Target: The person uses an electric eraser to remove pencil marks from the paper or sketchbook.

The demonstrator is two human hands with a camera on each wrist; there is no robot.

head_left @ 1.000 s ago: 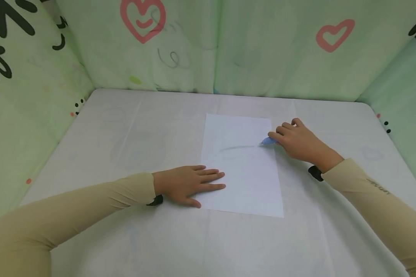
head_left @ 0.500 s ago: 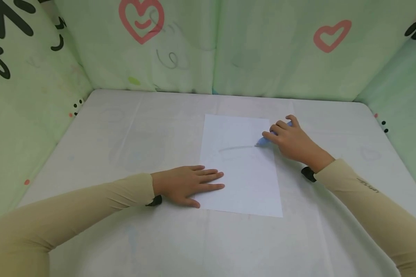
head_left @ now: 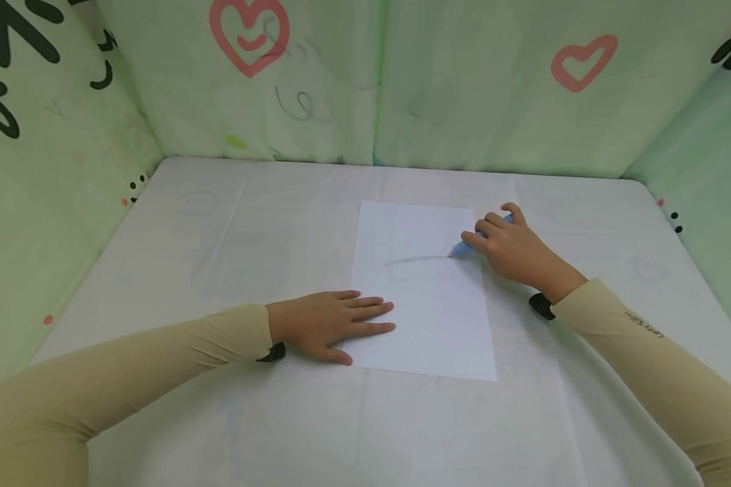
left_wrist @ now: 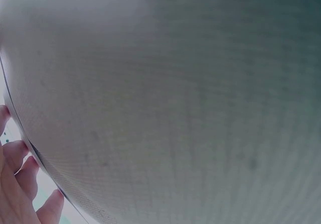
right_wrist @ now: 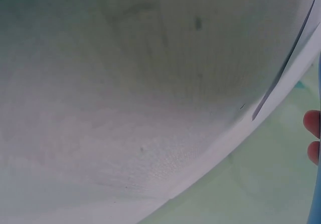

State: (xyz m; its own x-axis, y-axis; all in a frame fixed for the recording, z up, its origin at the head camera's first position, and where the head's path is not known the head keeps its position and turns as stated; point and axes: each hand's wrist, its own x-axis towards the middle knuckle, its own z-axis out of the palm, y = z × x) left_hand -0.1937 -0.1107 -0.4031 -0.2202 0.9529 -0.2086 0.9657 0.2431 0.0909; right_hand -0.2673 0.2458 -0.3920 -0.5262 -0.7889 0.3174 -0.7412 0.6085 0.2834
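The right hand (head_left: 514, 251) has its fingers curled round 1 blue pen (head_left: 463, 249), pinching it near the tip, and the tip touches 1 sheet of white paper (head_left: 423, 318) close to the sheet's right edge, at the right end of 1 faint grey line (head_left: 415, 259) drawn across it. The left hand (head_left: 329, 325) lies flat with its fingers straight and only slightly spread, the fingertips pressing on the paper's near left part while the palm rests on the white table cover (head_left: 219, 243). The paper lies in the middle of that cover, with green padded walls (head_left: 463, 101) standing round it on 3 sides; 2 pink hearts show on the far wall. Most of the pen's barrel is hidden inside the right hand. The left wrist view shows only blurred cloth and the fingertips (left_wrist: 17, 151) at its lower left corner; the right wrist view is equally blurred, with 2 fingertips (right_wrist: 312, 123) cut off at its right edge.
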